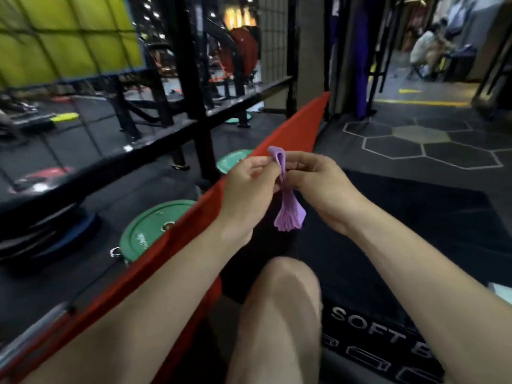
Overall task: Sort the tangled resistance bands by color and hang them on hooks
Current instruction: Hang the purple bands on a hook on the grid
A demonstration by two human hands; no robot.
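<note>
Here both hands (279,178) pinch a folded purple band (288,200).

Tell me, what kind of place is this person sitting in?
Most likely a gym. Green weight plates lie on the dark floor, a black metal rack stands beside them, and both the left hand and right hand pinch a bunched purple resistance band over a long red band.
</note>
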